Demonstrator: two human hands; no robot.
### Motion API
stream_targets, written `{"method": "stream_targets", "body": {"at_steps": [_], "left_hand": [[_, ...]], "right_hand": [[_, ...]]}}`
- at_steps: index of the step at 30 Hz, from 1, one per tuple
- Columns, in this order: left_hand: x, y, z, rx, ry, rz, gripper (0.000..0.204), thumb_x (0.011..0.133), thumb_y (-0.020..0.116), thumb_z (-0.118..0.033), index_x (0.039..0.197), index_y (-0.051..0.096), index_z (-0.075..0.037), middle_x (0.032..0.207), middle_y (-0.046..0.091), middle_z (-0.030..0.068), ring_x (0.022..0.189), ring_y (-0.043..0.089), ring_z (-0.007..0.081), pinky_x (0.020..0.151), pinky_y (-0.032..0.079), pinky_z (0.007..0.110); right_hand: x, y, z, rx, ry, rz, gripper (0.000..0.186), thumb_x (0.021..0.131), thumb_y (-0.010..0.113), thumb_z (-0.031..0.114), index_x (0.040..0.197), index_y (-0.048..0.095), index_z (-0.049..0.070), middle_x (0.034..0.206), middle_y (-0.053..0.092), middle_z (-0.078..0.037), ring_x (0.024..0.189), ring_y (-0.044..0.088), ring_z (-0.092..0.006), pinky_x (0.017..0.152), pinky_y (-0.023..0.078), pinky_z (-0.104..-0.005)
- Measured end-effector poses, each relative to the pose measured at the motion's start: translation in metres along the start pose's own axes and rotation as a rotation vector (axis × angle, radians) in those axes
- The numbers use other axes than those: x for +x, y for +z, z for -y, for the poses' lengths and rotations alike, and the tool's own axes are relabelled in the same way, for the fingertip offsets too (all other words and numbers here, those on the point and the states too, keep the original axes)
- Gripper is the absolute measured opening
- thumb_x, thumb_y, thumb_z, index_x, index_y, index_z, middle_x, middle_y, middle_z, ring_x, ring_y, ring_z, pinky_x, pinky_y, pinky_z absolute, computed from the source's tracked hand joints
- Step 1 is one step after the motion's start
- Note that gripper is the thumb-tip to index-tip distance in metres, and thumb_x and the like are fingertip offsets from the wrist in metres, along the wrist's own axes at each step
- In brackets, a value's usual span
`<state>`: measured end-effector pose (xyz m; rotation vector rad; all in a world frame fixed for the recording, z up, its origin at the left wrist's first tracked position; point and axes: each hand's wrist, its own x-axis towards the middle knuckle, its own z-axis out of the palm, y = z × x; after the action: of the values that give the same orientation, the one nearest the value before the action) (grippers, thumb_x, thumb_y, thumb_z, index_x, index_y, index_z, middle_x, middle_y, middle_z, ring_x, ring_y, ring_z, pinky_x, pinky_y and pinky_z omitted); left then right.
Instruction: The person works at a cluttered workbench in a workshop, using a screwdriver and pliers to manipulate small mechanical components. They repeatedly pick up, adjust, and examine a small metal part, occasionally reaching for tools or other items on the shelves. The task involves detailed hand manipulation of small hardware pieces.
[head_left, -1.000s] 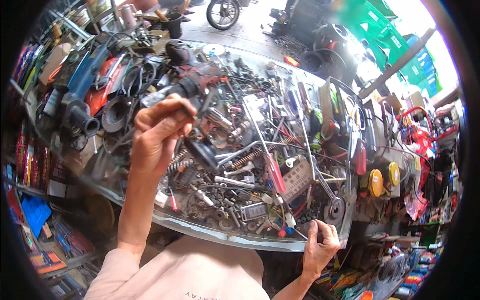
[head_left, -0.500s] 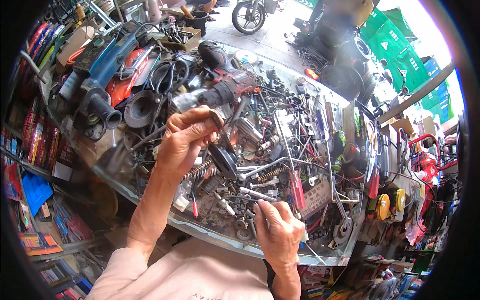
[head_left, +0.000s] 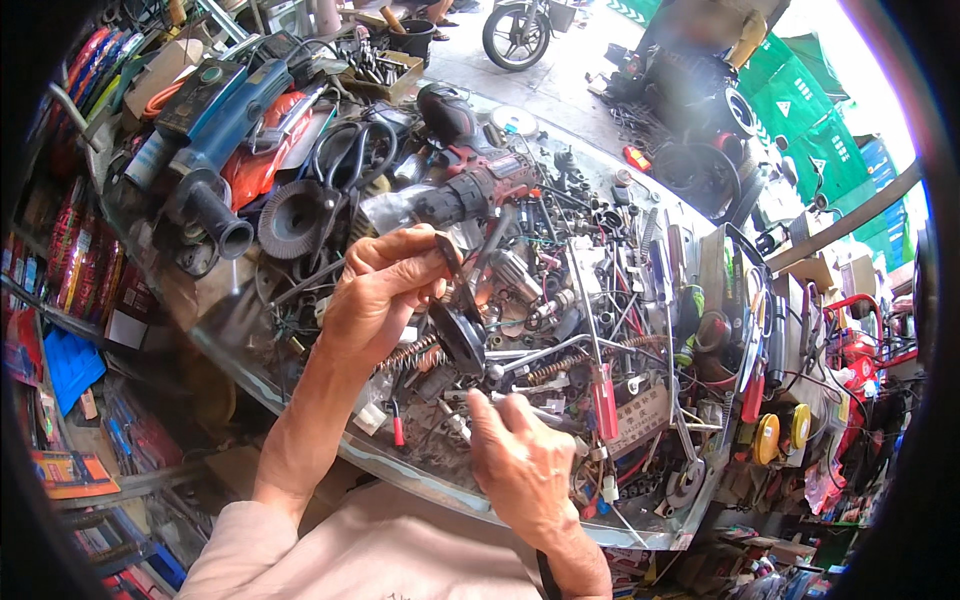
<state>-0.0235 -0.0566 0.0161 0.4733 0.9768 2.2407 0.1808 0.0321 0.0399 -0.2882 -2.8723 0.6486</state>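
My left hand [head_left: 390, 295] is closed around a dark flat metal bracket [head_left: 447, 255], with a black round piece [head_left: 458, 340] hanging below the fingers. My right hand [head_left: 515, 450] is below and right of it, back upward, with curled fingers over small metal parts; whatever they may hold is hidden. Behind my left hand lies a red-and-black cordless drill [head_left: 480, 180]. A coil spring [head_left: 560, 365] and a red-handled screwdriver [head_left: 605, 400] are to the right of the black piece.
A cluttered glass-topped bench [head_left: 680, 530] holds angle grinders [head_left: 225, 115], a wire wheel [head_left: 285, 215] and many loose parts. Tape rolls [head_left: 767, 438] hang at the right. Packed shelves [head_left: 105, 485] stand at left. A motorbike wheel [head_left: 515, 35] and a person's legs [head_left: 437, 15] appear beyond.
My right hand has moved up and leftward from the bench's right front, toward the piece in my left hand. My left hand appears farther right in the picture, along with the shifted view.
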Motion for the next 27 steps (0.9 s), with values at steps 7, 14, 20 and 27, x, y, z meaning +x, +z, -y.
{"method": "stream_targets", "body": {"at_steps": [7, 14, 20, 27], "left_hand": [[-0.001, 0.007, -0.002, 0.048, -0.007, 0.026, 0.015, 0.089, 0.063, -0.001, 0.102, 0.068, 0.004, 0.089, 0.066, 0.0059, 0.071, 0.059, 0.0094, 0.062, 0.044, 0.021], [-0.001, 0.005, -0.003, 0.069, 0.002, 0.021, 0.012, 0.091, 0.061, -0.001, 0.099, 0.066, 0.005, 0.089, 0.064, 0.0099, 0.071, 0.060, 0.0123, 0.062, 0.048, 0.024], [0.000, 0.005, -0.002, 0.076, -0.003, 0.015, 0.013, 0.091, 0.060, -0.001, 0.100, 0.066, 0.006, 0.091, 0.064, 0.0104, 0.071, 0.060, 0.0124, 0.063, 0.048, 0.024], [0.000, -0.001, -0.004, 0.063, -0.001, 0.018, 0.015, 0.090, 0.063, -0.002, 0.103, 0.067, 0.003, 0.090, 0.067, 0.0084, 0.070, 0.061, 0.0111, 0.061, 0.046, 0.022]], "right_hand": [[0.031, 0.013, -0.010, -0.173, -0.234, 0.083, 0.010, 0.077, 0.061, 0.006, 0.085, 0.059, 0.000, 0.088, 0.050, -0.012, 0.073, 0.061, -0.0226, 0.051, 0.052, -0.0337], [0.033, 0.014, -0.005, -0.198, -0.221, 0.204, 0.010, 0.079, 0.060, 0.007, 0.085, 0.060, -0.001, 0.089, 0.052, -0.014, 0.076, 0.062, -0.0235, 0.052, 0.052, -0.0340], [0.033, 0.020, -0.007, -0.101, -0.162, 0.207, 0.017, 0.079, 0.059, 0.005, 0.094, 0.056, -0.001, 0.089, 0.055, -0.015, 0.081, 0.062, -0.0288, 0.060, 0.050, -0.0394], [0.025, -0.004, -0.010, 0.063, -0.104, 0.074, 0.027, 0.077, 0.065, 0.004, 0.103, 0.057, 0.002, 0.089, 0.057, -0.012, 0.071, 0.063, -0.0304, 0.058, 0.051, -0.0398]]}}
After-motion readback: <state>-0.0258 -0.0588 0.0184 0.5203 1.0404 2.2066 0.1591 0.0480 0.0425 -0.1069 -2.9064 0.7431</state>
